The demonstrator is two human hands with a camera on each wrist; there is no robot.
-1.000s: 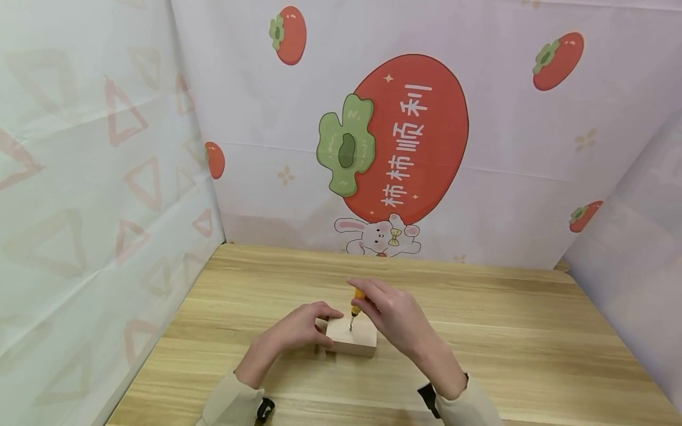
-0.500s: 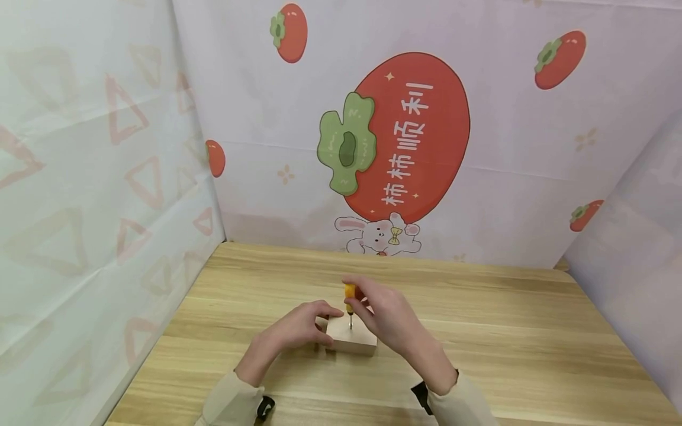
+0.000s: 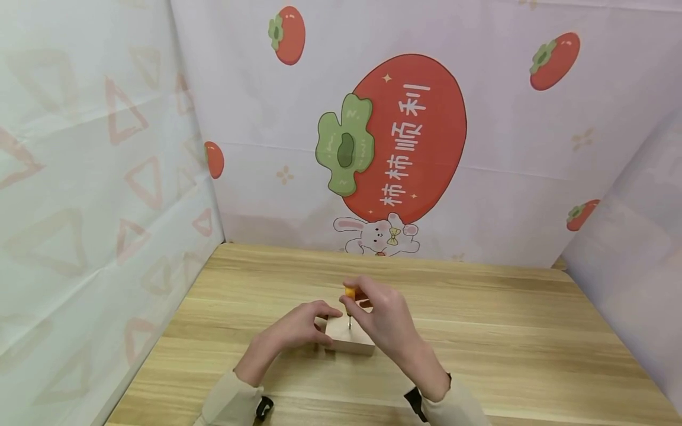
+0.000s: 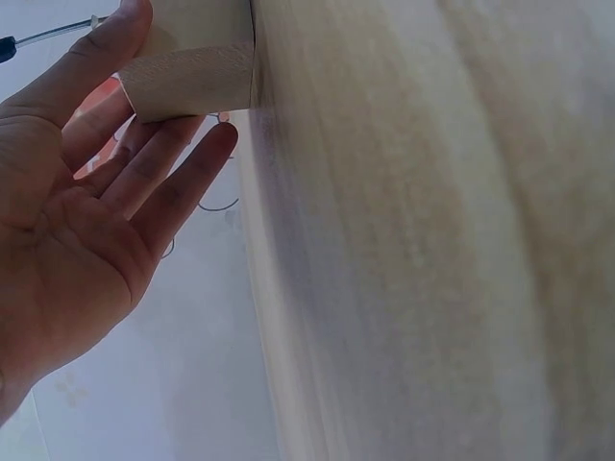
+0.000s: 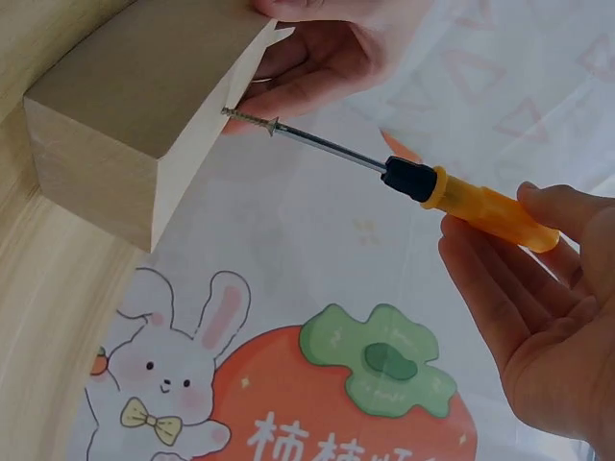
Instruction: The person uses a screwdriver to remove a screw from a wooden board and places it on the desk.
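Pinching a yellow-handled metal screwdriver (image 5: 410, 180) in our right hand (image 3: 390, 318), we've got it on a thin metal screw (image 5: 252, 120) atop the pale rectangular wooden block (image 5: 115, 106) our left hand (image 3: 295, 326) grips.

A single line of white Chinese characters (image 3: 407, 137) reads 柿柿顺利. It stands on the big, rounded red cartoon persimmon (image 3: 439, 139) printed on the white fabric backdrop (image 3: 250, 201) at the far side of the scene. The line lies sideways, running from bottom to top. In the right wrist view the lower edge cuts it off. The pale squiggles on the persimmon's green lobed cap (image 3: 345, 145), at its left, are too small to tell as letters.
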